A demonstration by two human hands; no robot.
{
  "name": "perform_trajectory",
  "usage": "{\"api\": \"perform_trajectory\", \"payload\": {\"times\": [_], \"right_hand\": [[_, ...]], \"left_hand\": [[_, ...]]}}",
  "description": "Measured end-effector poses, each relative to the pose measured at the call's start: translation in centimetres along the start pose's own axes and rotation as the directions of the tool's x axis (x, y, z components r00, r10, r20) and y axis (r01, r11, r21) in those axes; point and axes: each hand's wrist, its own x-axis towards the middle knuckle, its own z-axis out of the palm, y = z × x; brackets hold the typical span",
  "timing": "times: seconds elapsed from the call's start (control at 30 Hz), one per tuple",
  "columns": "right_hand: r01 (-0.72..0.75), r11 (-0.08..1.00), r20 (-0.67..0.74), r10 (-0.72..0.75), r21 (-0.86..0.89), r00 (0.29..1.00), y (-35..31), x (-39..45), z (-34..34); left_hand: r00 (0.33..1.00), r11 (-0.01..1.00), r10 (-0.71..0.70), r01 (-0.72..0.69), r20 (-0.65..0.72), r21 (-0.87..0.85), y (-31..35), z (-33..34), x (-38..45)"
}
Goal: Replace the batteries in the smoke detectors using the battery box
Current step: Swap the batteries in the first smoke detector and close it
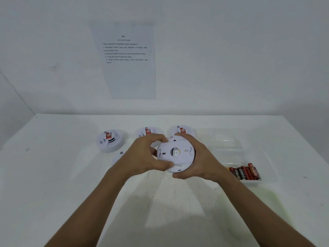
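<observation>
Both hands hold a round white smoke detector (176, 154) above the table, its back plate turned up toward me. My left hand (146, 154) grips its left rim with curled fingers and thumb. My right hand (201, 157) wraps round its right side. Three more white detectors with red stickers lie behind: one at the left (109, 139), one in the middle (147, 131) partly hidden by my left hand, one at the right (181, 130) partly hidden by the held detector. A clear plastic battery box (249, 155) at the right holds several red-and-black batteries (245, 172).
The white table (71, 175) meets a white wall at the back, where a printed instruction sheet (127, 59) hangs. A small grey dot (121, 152) lies on the table near the left detector. The box's far compartments look bare.
</observation>
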Motion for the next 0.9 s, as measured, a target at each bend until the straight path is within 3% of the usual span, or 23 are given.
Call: {"api": "perform_trajectory", "payload": {"times": [0.1, 0.2, 0.3, 0.47, 0.73, 0.9], "right_hand": [[-0.008, 1.000, -0.003, 0.008, -0.029, 1.000, 0.0, 0.0, 0.1], [-0.020, 0.999, 0.009, 0.020, -0.043, 1.000, 0.0, -0.2, -0.2], [-0.033, 0.996, 0.023, 0.035, -0.081, 0.999, 0.3, -0.5, -0.6], [-0.047, 0.997, 0.023, 0.049, -0.061, 0.999, 1.0, -1.2, -1.3], [-0.027, 0.992, 0.061, 0.035, -0.119, 0.998, 1.5, -2.2, -4.2], [-0.043, 0.999, 0.150, 0.045, -0.018, 0.988, 1.8, -2.3, -6.2]], "left_hand": [[0.999, 0.998, 0.030, -0.028, -0.025, 0.063, -0.8, 0.4, 0.1], [0.991, 0.961, 0.131, -0.134, 0.032, 0.243, -1.3, 0.3, 0.4], [0.987, 0.929, 0.144, -0.160, 0.073, 0.335, -1.0, 0.3, 0.8], [0.972, 0.785, 0.184, -0.235, 0.146, 0.573, 0.8, 1.6, 1.2], [0.962, 0.770, 0.259, -0.260, 0.087, 0.583, 1.8, 4.0, 1.8], [0.967, 0.832, 0.254, -0.233, 0.027, 0.503, 2.2, 5.6, 2.1]]}}
